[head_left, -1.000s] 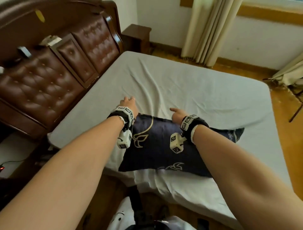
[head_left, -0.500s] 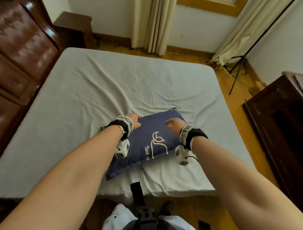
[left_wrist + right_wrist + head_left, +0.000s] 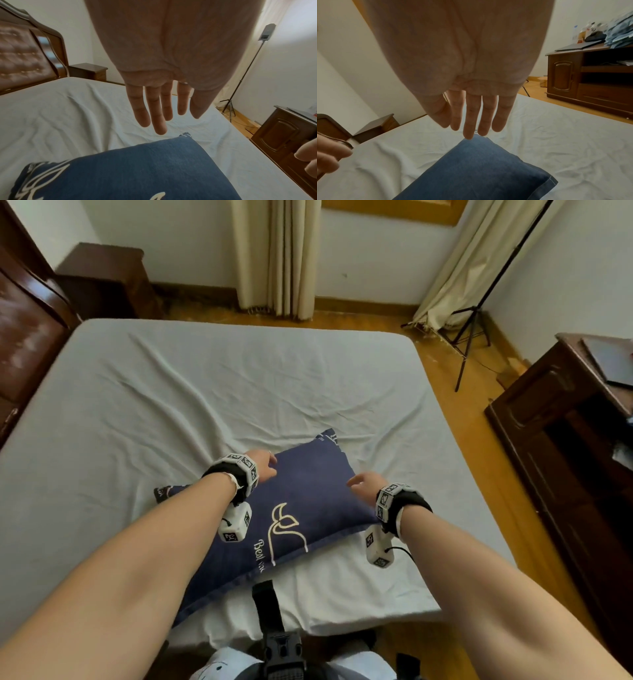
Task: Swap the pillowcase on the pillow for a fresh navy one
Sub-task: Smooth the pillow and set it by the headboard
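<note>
Both hands lifted off navy pillow (image 3: 301,508) since half second ago; pillow barely shifted, lies slantwise on bed (image 3: 205,392) near your edge. Your left hand (image 3: 262,465) grip: fingers spread, empty. Right hand (image 3: 363,484): same, hovering. Case looks fitted; swap likely near done.

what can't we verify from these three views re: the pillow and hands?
- Pillow near left corner: head view, the left forearm covers it.
- Pillowcase opening: no view shows it; wrist views cut the pillow at the bottom edge.
- Contact: left hand and right hand are open above the navy fabric; touching or not is unclear.
- Script under the logo: head view, too small to read fully.
</note>
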